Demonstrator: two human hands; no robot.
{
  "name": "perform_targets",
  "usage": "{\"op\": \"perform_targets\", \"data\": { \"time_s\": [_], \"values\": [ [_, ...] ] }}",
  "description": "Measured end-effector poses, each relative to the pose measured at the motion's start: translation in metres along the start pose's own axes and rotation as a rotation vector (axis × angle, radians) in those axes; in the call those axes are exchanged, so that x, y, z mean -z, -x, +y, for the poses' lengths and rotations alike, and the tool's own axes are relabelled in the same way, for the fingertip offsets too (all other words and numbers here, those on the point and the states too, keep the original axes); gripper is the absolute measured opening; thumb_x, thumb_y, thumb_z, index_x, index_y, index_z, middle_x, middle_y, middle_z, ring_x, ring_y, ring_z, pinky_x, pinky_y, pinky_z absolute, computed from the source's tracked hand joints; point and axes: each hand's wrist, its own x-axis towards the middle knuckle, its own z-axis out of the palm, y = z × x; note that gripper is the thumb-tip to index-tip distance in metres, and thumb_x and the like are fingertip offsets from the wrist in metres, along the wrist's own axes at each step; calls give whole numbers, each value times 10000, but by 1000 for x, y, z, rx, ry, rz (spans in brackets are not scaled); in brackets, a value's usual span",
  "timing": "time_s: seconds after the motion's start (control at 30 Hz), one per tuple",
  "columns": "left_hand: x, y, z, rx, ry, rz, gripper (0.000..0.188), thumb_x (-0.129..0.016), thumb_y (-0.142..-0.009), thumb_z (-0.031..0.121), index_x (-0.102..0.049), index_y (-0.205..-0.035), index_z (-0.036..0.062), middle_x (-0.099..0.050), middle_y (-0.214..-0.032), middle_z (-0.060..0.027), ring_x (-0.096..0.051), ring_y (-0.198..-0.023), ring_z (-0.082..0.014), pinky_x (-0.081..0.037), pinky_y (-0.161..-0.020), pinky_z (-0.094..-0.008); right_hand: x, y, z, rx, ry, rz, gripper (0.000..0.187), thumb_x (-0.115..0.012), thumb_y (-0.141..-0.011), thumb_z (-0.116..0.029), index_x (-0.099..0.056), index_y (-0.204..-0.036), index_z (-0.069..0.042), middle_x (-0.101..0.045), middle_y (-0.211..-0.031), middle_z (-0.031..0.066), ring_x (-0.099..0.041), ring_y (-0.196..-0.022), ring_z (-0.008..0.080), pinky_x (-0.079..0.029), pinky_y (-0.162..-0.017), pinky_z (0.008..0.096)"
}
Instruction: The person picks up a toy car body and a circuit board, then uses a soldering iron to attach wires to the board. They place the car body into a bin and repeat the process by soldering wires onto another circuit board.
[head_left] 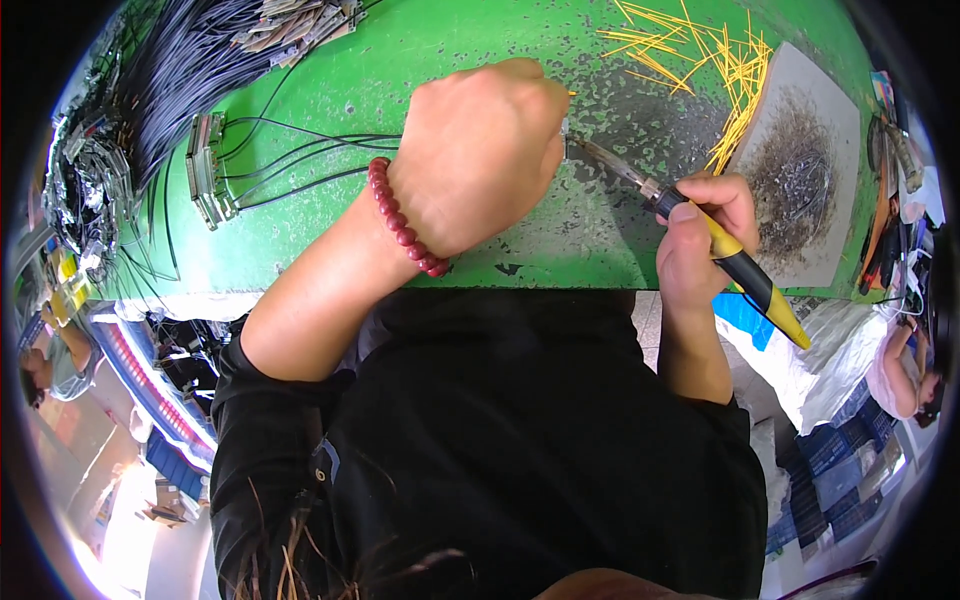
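The left hand (490,150) is facing the camera with its back, so its fingertips and palm are lying out of sight. Its fingers are curling under; how tightly this grip is closing and what it is holding cannot be told. Several black cables (300,190) are running from a group of metal-cased connectors (206,170) toward this hand and disappearing beneath it, so their far ends are not showing. A sliver of yellow is peeping out past the knuckles, too small to identify. The extreme tip of the soldering iron (745,270) is lying just beside the left hand; whether it is touching anything there is hard to make out. The tangle (85,185) at the far left is blurring toward the rim.

The soldering iron is resting in the right hand (690,255), whose grip is closing around the yellow-and-black handle, thumb and fingers pressing on it near its front end. Its long axis is slanting from lower right to upper left; the tip is pointing leftward and away from the person, and the butt is projecting past the near edge of the green worktop (560,270).

Thin yellow sticks (740,110) are lying scattered beyond the right hand, some of them meeting a grey board (840,130) that is bearing dark residue.
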Motion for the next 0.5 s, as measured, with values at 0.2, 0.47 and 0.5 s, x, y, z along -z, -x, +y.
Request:
{"op": "perform_targets", "data": {
  "time_s": [0.2, 0.47, 0.5],
  "values": [
    [-1, 0, -1, 5, 6, 4, 93, -595, -762, 83, -564, -694, 28, -568, -718, -108, -576, -672, -339, -459, -572, -424, -3, -1, -4, -53, 50, -26, 175, -680, -794, -83, -571, -902, 1, -532, -810, 28, -457, -686, 56, -360, -612, 200],
    [-2, 0, -1, 4, -9, 11, 91, -597, -761, 88, -573, -693, 34, -575, -722, -100, -580, -673, -332, -466, -573, -418, 2, -2, 2, 18, -122, 67, 174, -652, -813, -94, -542, -901, 8, -562, -772, 59, -522, -598, 82, -410, -551, 199],
    [-2, 0, -1, 0, -11, 12, 90, -598, -761, 89, -574, -692, 35, -576, -724, -100, -580, -672, -332, -467, -573, -417, 2, -2, 2, 47, -71, 29, 175, -651, -814, -95, -542, -901, 10, -562, -766, 57, -520, -602, 78, -408, -553, 196]
  ]
}}
